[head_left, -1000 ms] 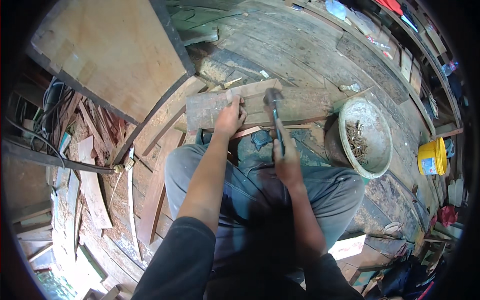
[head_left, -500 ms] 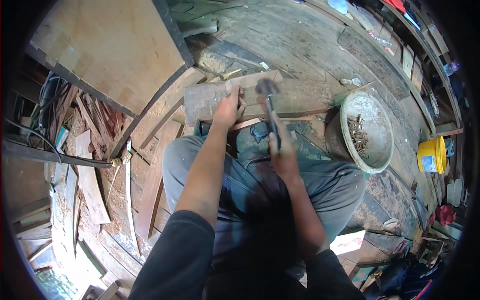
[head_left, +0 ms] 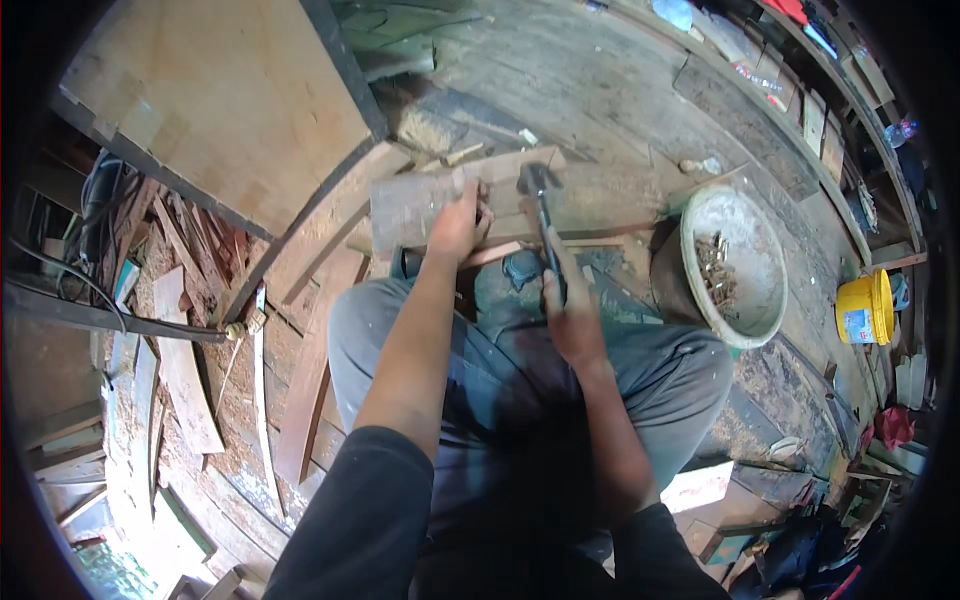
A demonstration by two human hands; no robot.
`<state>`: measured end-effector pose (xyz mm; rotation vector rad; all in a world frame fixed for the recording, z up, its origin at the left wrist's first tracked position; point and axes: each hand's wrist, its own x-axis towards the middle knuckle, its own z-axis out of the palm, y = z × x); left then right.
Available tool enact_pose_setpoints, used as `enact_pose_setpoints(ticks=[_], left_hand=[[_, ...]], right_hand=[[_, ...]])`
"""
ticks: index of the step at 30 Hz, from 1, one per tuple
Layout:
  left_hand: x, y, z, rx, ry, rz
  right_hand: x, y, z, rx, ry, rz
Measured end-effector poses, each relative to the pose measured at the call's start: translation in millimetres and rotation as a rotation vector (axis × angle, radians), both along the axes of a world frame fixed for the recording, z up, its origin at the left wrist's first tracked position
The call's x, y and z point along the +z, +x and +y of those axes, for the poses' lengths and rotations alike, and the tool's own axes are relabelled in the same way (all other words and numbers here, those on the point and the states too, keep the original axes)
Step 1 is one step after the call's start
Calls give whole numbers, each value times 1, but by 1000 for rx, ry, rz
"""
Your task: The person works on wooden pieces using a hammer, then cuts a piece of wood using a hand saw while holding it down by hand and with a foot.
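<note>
A weathered wooden plank (head_left: 610, 210) lies crosswise before my knees, with a narrower strip (head_left: 515, 162) along its far side. My left hand (head_left: 458, 220) is closed around a small pale wood piece (head_left: 464, 182) at the plank's left half; its fingertips are partly hidden. In my right hand (head_left: 570, 305) is a hammer (head_left: 543, 210), gripped by its dark handle, with the head over the plank just right of my left fingers. A dark blue tape measure (head_left: 520, 268) rests between the plank and my lap, left of the handle.
A whitish bucket (head_left: 765, 300) of small metal pieces sits at my right knee, a yellow bucket (head_left: 855, 310) farther right. A framed board (head_left: 210, 110) is at upper left, above cables (head_left: 95, 240) and scrap wood (head_left: 180, 360). Shelving (head_left: 820, 120) curves along the upper right.
The hammer head rose away from me by half a second ago and is now slightly lower and further right than then. My left hand stays at about the same place on the wood.
</note>
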<state>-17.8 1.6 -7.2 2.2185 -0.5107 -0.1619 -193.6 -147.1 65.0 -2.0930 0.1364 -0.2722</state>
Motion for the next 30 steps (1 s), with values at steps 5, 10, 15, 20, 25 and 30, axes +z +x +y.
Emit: enact_pose_setpoints(ticks=[5, 10, 15, 20, 25, 30], left_hand=[[-6, 3, -1, 23, 24, -80], [-3, 0, 0, 6, 23, -50], [-3, -1, 0, -7, 21, -16], [-4, -1, 1, 2, -31, 18], [-1, -1, -1, -14, 46, 9], [1, -2, 0, -21, 45, 22]], right_hand=[[-9, 1, 1, 40, -70, 118], [-17, -3, -6, 0, 86, 47], [-31, -6, -18, -13, -26, -31], [-47, -2, -17, -88, 261, 87], [-51, -2, -17, -35, 219, 18], [-48, -3, -18, -44, 280, 50]])
